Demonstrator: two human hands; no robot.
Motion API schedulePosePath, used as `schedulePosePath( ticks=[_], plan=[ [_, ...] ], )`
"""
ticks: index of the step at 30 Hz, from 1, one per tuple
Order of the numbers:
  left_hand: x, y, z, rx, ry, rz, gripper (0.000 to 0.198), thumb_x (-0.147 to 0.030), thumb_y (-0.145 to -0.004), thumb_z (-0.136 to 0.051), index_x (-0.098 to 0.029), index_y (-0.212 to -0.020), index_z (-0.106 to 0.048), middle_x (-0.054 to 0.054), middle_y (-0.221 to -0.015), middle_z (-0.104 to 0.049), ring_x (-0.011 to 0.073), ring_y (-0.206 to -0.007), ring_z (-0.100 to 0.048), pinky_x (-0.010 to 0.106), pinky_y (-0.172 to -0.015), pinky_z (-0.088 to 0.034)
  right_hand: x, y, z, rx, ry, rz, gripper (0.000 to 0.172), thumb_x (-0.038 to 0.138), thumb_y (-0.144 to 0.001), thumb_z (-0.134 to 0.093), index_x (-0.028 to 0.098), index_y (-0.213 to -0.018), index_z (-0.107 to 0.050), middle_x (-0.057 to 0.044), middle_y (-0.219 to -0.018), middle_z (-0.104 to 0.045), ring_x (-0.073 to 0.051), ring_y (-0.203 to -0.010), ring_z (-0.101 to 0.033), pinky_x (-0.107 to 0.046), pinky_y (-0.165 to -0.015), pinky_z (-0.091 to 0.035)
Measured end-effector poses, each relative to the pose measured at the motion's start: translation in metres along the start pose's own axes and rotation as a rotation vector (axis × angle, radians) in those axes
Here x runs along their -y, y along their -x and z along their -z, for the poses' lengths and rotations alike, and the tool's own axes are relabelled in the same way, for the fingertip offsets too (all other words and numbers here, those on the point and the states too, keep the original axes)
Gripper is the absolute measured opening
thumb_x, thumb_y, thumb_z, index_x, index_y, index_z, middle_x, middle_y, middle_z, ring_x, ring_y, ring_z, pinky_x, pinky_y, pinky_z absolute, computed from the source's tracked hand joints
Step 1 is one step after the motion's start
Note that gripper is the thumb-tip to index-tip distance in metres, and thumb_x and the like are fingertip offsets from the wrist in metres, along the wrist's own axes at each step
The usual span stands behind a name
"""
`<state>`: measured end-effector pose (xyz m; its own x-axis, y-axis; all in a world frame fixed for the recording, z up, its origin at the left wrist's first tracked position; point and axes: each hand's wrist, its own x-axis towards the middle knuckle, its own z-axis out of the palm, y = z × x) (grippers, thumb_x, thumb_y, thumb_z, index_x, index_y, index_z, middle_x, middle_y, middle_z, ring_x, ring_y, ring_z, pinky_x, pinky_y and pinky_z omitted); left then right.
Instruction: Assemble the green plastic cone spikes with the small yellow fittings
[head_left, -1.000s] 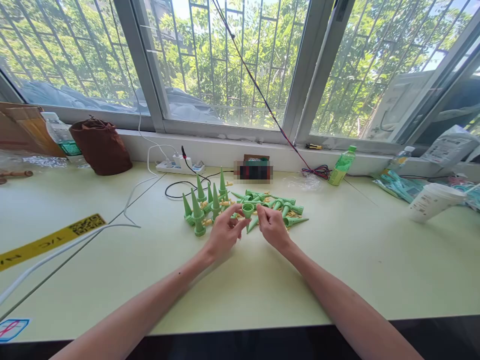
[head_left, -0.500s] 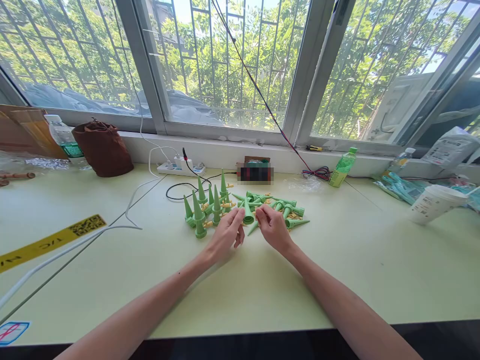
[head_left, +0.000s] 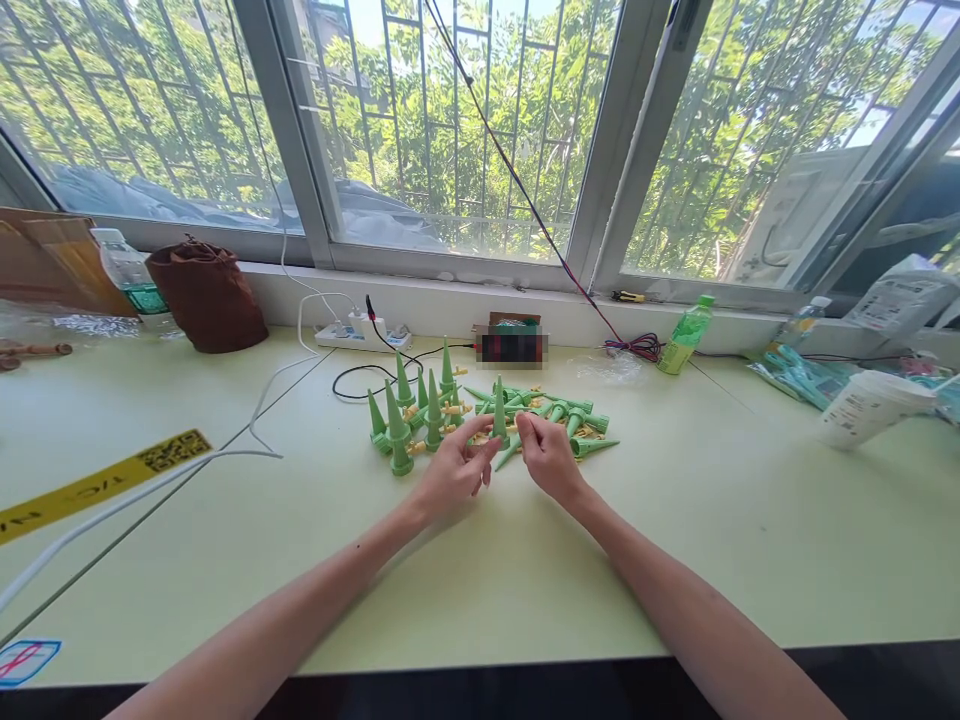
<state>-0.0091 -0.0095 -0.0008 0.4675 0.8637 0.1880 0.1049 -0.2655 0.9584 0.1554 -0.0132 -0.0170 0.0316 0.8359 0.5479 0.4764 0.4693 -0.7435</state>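
A green plastic watering spike point(head_left: 499, 412) stands point up between my two hands. My left hand point(head_left: 452, 465) has its thumb and index fingertips against the spike's left side near the base, the other fingers loosely curled. Just right of the spike, my right hand point(head_left: 551, 456) is closed in a pinch; whatever its fingertips hold is hidden. Left of my hands, several upright spikes point(head_left: 394, 425) carry small yellow side valves point(head_left: 415, 449). Behind and beside my right hand lies a pile of loose green spikes point(head_left: 592, 447) mixed with yellow pieces.
Behind the spikes are a power strip point(head_left: 352, 338), black cable and a blurred dark box point(head_left: 512, 345). A green bottle point(head_left: 686, 335) and a white cup point(head_left: 874, 408) stand right. A brown pouch point(head_left: 206, 297) and a white cable point(head_left: 274, 385) are on the left.
The spike between my hands has turned from showing its open base to standing point up. My left fingers have spread wider; my right hand stays pinched, almost in place.
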Motion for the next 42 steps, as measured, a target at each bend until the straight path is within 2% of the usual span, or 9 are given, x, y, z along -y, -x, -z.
schedulePosePath(
  ticks=[6,9,11,14,19,27,32,38,42],
  plan=[
    [0.009,-0.003,-0.001,-0.051,-0.02,-0.093,0.038,-0.045,-0.086,-0.056,-0.02,-0.116,-0.057,0.006,-0.099,-0.055,0.0075,-0.053,-0.057,0.017,-0.035,-0.042,0.003,0.001,-0.001,0.003,0.014,-0.009,0.046,0.046,-0.098,-0.035,0.02,-0.06,-0.037,0.004,-0.052,-0.036,-0.01,-0.048,-0.032,-0.026,-0.049,-0.025],
    [0.011,-0.003,-0.002,-0.088,-0.055,-0.084,0.041,-0.046,-0.088,-0.053,-0.023,-0.123,-0.051,0.008,-0.111,-0.051,0.0059,-0.054,-0.056,0.017,-0.035,-0.043,0.004,0.001,-0.001,0.003,0.019,-0.02,0.043,0.045,-0.098,-0.034,0.02,-0.063,-0.039,0.004,-0.054,-0.041,-0.011,-0.049,-0.036,-0.025,-0.05,-0.027],
    [0.012,-0.003,-0.003,-0.133,-0.055,-0.05,0.044,-0.048,-0.088,-0.052,-0.025,-0.125,-0.046,0.007,-0.109,-0.053,0.0059,-0.052,-0.056,0.017,-0.034,-0.042,0.004,0.001,0.0,-0.009,0.024,-0.023,0.041,0.044,-0.099,-0.034,0.02,-0.065,-0.04,0.003,-0.056,-0.043,-0.011,-0.05,-0.038,-0.025,-0.051,-0.029],
    [0.011,-0.004,-0.004,-0.158,-0.007,-0.001,0.04,-0.054,-0.089,-0.047,-0.021,-0.111,-0.048,0.003,-0.091,-0.056,0.0082,-0.049,-0.056,0.017,-0.031,-0.039,0.004,0.0,0.002,-0.018,0.02,-0.031,0.039,0.044,-0.098,-0.036,0.021,-0.068,-0.043,0.003,-0.057,-0.045,-0.012,-0.05,-0.038,-0.025,-0.051,-0.03],
    [0.002,-0.002,-0.005,-0.041,0.038,0.025,0.039,-0.058,-0.09,-0.041,-0.019,-0.088,-0.045,0.0,-0.078,-0.054,0.0093,-0.048,-0.055,0.018,-0.032,-0.039,0.004,-0.001,0.004,0.036,-0.006,-0.008,0.036,0.043,-0.098,-0.038,0.021,-0.071,-0.044,0.003,-0.059,-0.046,-0.012,-0.051,-0.04,-0.024,-0.051,-0.031],
    [0.004,-0.001,-0.002,-0.001,0.032,-0.001,0.036,-0.053,-0.086,-0.051,-0.021,-0.1,-0.043,-0.001,-0.083,-0.052,0.0094,-0.049,-0.056,0.019,-0.033,-0.04,0.004,0.0,0.004,0.059,-0.023,-0.021,0.04,0.044,-0.097,-0.039,0.021,-0.065,-0.039,0.004,-0.053,-0.041,-0.011,-0.048,-0.036,-0.025,-0.049,-0.029],
    [0.009,-0.002,-0.001,-0.055,-0.001,-0.023,0.038,-0.048,-0.081,-0.061,-0.022,-0.106,-0.048,0.001,-0.094,-0.051,0.0075,-0.051,-0.054,0.018,-0.035,-0.04,0.004,0.0,0.003,0.085,-0.042,-0.079,0.046,0.047,-0.098,-0.035,0.021,-0.06,-0.037,0.004,-0.047,-0.039,-0.012,-0.046,-0.035,-0.026,-0.047,-0.028],
    [0.008,-0.001,-0.001,-0.127,-0.075,-0.044,0.036,-0.045,-0.082,-0.059,-0.022,-0.107,-0.052,0.003,-0.098,-0.053,0.0057,-0.049,-0.052,0.018,-0.038,-0.041,0.006,-0.001,0.0,0.076,-0.07,-0.078,0.045,0.049,-0.097,-0.037,0.022,-0.062,-0.037,0.003,-0.05,-0.04,-0.012,-0.046,-0.037,-0.026,-0.046,-0.029],
    [0.006,-0.002,-0.003,-0.187,-0.059,-0.024,0.034,-0.048,-0.083,-0.057,-0.021,-0.104,-0.049,0.001,-0.091,-0.057,0.0052,-0.045,-0.051,0.019,-0.039,-0.04,0.006,-0.001,0.001,0.036,-0.096,-0.083,0.042,0.051,-0.096,-0.038,0.022,-0.066,-0.04,0.003,-0.054,-0.043,-0.012,-0.046,-0.039,-0.025,-0.046,-0.03]
  ],
)
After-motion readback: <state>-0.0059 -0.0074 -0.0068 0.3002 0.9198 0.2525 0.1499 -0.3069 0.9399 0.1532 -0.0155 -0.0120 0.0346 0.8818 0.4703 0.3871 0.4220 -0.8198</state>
